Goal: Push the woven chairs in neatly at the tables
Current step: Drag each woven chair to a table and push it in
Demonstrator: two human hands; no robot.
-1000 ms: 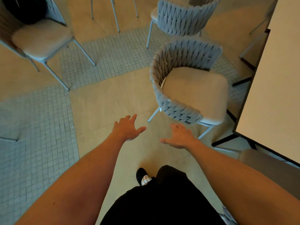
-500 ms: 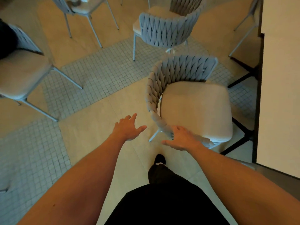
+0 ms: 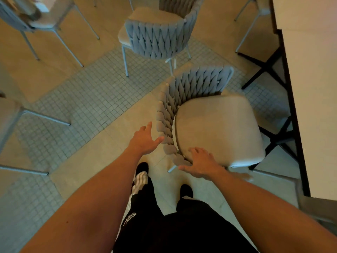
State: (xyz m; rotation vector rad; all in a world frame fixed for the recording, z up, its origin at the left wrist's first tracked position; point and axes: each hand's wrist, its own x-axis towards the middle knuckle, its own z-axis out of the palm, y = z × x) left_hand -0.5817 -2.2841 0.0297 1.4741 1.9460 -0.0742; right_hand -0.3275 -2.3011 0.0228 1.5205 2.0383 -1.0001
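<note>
- Woven chair [image 3: 206, 114]: stands on the tiled floor [image 3: 87, 99] just beside the table [image 3: 313, 88] at right, its cushioned seat turned toward the table's edge and its braided backrest curving along the side nearest the person.
- Left hand [image 3: 144, 139]: fingers spread and relaxed, holding nothing; it lies just outside the backrest, thumb tip at or almost at the weave, and contact cannot be told.
- Right hand [image 3: 200, 164]: fingers spread and straight, gripping nothing; it lies over the near corner of the seat where the backrest ends, but whether it touches cannot be told.
- Second woven chair [image 3: 156, 35]: stands farther off, directly beyond the first, its backrest facing the viewer.
- Person's legs: dark trousers and two shoes, directly below the hands, near the chair's front leg.
</note>
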